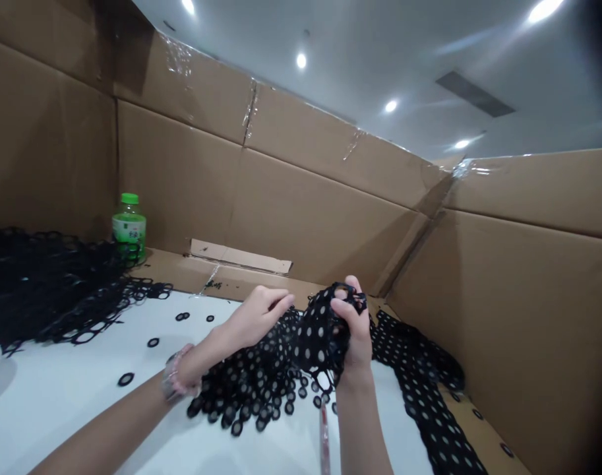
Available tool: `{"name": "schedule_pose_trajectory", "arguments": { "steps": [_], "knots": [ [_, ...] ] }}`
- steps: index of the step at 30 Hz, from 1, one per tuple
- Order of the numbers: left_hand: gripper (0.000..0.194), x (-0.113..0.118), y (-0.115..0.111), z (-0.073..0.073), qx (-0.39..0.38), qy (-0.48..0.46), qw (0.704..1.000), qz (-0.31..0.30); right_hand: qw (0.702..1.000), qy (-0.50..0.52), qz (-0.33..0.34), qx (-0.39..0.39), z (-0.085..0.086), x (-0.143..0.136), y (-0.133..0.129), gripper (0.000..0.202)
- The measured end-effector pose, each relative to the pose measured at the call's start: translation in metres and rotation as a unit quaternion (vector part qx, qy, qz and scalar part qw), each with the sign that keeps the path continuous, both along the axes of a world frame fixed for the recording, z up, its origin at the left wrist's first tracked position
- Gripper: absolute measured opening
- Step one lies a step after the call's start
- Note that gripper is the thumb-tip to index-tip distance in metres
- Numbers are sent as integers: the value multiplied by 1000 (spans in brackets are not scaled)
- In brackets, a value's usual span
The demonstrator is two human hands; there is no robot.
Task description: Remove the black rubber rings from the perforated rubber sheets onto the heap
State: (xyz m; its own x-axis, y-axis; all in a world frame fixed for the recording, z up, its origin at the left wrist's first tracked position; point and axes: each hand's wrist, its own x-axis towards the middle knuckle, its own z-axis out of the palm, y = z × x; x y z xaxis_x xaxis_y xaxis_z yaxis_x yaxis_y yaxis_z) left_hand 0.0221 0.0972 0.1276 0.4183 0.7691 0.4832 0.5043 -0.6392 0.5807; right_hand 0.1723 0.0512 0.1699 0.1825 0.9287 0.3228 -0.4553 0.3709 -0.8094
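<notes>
Working perf. sheet, bunched in R hand; curling L hand over rings, can't tell if pinching; needs steady hold next.

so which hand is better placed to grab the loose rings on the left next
Left, probably: the left hand is nearer those rings, with nothing clearly visible in its grip; the right hand holds the dotted black sheet.

Green-capped bottle by cardboard wall | cardboard strip at wall's foot | ceiling lights lit
</notes>
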Motion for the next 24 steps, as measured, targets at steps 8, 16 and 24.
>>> {"name": "schedule_pose_trajectory", "arguments": {
  "steps": [8, 16, 24],
  "knots": [
    [38, 5, -39, 23, -97, -136, 974, -155, 997, -35, 56, -33, -11, -22, -2, 30],
    [36, -7, -7, 9, -152, -69, 970, -180, 992, 62, -10, 108, 5, 44, 1, 20],
    [34, 5, 35, -49, -80, 146, 983, -82, 995, -17, 97, 31, 1, 16, 4, 33]
  ]
}}
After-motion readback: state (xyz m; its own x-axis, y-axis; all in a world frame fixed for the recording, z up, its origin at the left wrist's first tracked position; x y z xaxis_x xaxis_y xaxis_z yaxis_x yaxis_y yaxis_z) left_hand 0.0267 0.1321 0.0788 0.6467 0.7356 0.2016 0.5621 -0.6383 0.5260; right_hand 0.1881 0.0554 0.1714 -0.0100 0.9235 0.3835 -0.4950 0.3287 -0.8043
